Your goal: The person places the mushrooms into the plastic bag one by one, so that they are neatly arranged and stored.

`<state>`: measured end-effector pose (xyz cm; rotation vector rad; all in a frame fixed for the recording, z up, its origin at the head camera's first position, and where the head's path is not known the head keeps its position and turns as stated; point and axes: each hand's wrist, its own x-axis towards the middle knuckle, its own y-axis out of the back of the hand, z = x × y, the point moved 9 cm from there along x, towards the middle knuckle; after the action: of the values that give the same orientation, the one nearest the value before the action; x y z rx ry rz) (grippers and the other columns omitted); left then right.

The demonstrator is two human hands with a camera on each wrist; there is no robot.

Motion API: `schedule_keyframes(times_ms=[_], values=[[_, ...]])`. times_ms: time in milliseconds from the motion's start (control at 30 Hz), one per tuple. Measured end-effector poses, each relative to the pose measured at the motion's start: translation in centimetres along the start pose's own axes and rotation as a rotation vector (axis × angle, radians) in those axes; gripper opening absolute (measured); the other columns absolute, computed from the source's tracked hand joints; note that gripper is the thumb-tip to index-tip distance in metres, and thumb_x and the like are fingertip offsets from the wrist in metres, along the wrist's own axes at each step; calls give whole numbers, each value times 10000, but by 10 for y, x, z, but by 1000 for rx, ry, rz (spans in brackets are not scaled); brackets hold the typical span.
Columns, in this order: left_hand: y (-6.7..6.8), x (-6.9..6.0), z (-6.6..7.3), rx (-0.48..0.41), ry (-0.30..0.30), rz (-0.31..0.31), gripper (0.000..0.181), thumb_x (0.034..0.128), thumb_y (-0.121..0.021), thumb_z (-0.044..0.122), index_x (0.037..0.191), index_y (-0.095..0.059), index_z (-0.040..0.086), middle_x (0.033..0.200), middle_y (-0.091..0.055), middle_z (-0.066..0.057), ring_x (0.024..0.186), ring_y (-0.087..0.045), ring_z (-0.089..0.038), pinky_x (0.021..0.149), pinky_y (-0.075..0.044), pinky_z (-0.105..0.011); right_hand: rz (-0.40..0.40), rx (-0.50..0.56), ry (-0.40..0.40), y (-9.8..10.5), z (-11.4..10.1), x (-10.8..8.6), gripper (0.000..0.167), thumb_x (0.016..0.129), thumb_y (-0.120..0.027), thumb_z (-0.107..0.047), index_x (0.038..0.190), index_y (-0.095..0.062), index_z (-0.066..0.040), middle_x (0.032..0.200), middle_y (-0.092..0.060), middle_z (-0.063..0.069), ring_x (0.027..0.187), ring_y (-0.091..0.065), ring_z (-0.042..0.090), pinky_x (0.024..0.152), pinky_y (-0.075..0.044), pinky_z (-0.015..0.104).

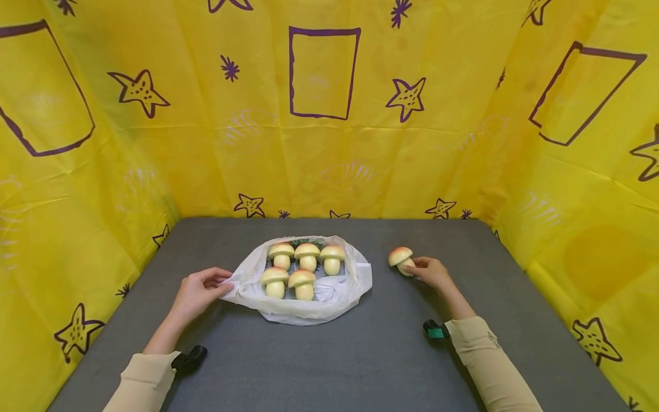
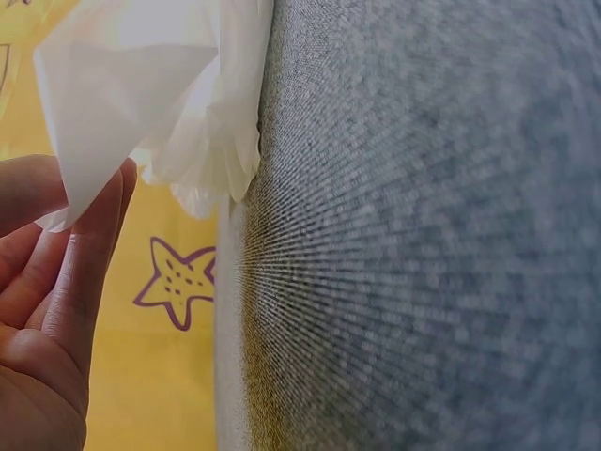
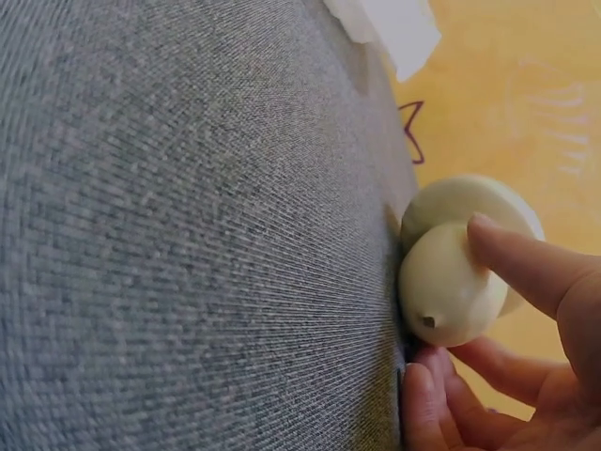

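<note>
A white plastic bag [image 1: 309, 312] lies wide-mouthed on the table. Several toy mushrooms [image 1: 306, 256] with pale stems and yellowish caps stand or lean inside it, in two rows. My left hand [image 1: 202, 292] pinches the bag's left corner between thumb and fingers; that white corner [image 2: 122, 103] looks stretched in the left wrist view. To the right of the bag, my right hand [image 1: 428, 271] grips a single mushroom [image 1: 399, 256] with a reddish-yellow cap by its stem. Seen from the right wrist, the round stem [image 3: 451, 291] is between thumb and fingers, at the table surface.
The dark grey cloth-covered table [image 1: 319, 366] stretches around the bag and in front of both hands. Yellow curtains [image 1: 329, 160] with purple star and frame drawings enclose the back and sides. Something dark green [image 1: 298, 242] shows behind the mushrooms in the bag.
</note>
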<state>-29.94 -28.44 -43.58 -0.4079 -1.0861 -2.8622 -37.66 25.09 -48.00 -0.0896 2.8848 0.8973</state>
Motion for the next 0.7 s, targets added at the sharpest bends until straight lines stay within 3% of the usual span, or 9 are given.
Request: schedule_keyframes(times_ms=[700], values=[[1,1,-1,0,-7,-2,236,804,-763,248,998,-705,126,923,-705,-49,728,-606,-51,655,-513,-175,19,14,0,0,3,1,509,857,-700,-266,1200,-575,88,1151,-633,245,808,-609,138,659,-494,214]])
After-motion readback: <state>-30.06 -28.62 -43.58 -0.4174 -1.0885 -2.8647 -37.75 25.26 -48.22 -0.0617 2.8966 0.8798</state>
